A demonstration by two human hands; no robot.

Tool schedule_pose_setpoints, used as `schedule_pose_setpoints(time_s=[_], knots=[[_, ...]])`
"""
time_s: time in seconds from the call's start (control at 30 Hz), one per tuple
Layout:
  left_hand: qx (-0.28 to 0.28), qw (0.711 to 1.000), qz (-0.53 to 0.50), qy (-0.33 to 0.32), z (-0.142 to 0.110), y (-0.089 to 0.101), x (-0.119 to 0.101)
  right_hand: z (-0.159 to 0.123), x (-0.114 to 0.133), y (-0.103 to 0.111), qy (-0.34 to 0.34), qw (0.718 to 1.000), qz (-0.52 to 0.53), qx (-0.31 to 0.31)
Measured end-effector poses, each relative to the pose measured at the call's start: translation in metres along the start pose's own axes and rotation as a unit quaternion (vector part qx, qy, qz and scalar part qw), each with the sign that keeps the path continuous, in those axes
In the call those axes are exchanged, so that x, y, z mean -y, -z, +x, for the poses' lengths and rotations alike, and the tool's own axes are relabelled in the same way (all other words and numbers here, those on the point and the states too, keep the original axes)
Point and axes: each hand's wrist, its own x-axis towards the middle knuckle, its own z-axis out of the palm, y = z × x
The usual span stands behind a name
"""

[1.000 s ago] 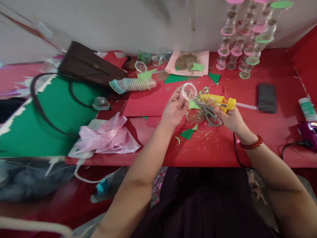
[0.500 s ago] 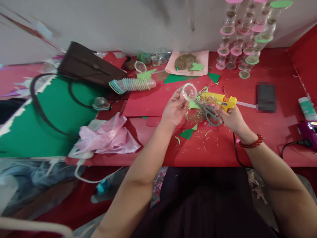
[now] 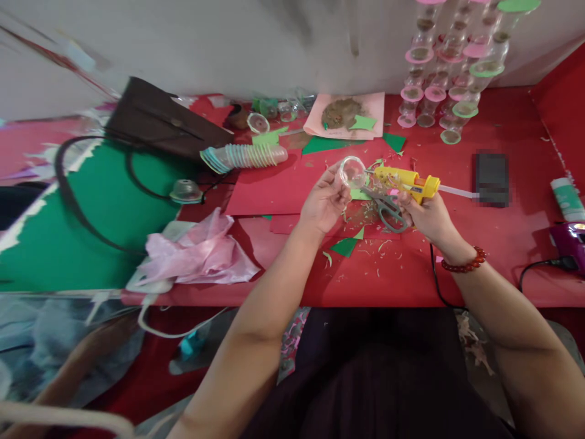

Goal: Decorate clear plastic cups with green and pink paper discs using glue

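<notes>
My left hand (image 3: pixel 325 198) is closed on a clear plastic cup (image 3: pixel 352 172), its round rim tilted up toward me. A yellow hot glue gun (image 3: pixel 406 182) is gripped in my right hand (image 3: pixel 427 214), with its nozzle at the cup's right edge; whether the two touch I cannot tell. From the gun's back a whitish glue stick (image 3: pixel 458 192) sticks out to the right. Grey-handled scissors (image 3: pixel 390 213) lie on the table just under the gun, among green paper scraps (image 3: pixel 345 246) and shavings.
Stacked clear cups (image 3: pixel 244 157) lie left of centre beside a dark brown bag (image 3: pixel 164 125). A pink sheet (image 3: pixel 315 125) bears brown sand. Joined-cup towers (image 3: pixel 461 110) stand back right. A pink plastic bag (image 3: pixel 196 250) rests at left; a dark blurred object (image 3: pixel 492 177) lies right.
The cup has shifted slightly right and down in my left hand, its rim turned a little. The glue gun has moved slightly right. At lower left, another person's arm has come into clearer view.
</notes>
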Motion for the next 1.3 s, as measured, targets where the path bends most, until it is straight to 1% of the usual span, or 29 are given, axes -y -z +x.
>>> schedule_pose_setpoints(time_s=[0.17,0.5,0.73,1.0,1.2,1.3], knots=[[-0.007,1.000,-0.003,0.008,-0.0009,-0.0011,0.0000,-0.0006,0.0004,0.0002,0.003,1.000,-0.007,-0.008],[0.022,1.000,0.001,0.009,0.0008,0.0041,0.0019,0.0003,-0.0045,0.0009,0.000,1.000,0.001,-0.019],[0.016,1.000,0.018,0.015,0.0007,0.0031,0.0052,0.0004,-0.0040,0.0015,0.007,1.000,-0.005,-0.026],[-0.009,0.999,0.019,0.034,-0.0026,-0.0020,0.0021,0.0000,-0.0029,0.0012,0.003,1.000,-0.005,-0.019],[0.003,0.999,0.027,0.045,-0.0033,-0.0036,0.0027,-0.0015,-0.0007,0.0019,0.009,1.000,-0.017,-0.013],[-0.002,0.998,0.030,0.047,-0.0030,-0.0035,0.0037,-0.0021,0.0013,0.0016,0.005,1.000,-0.020,-0.012]])
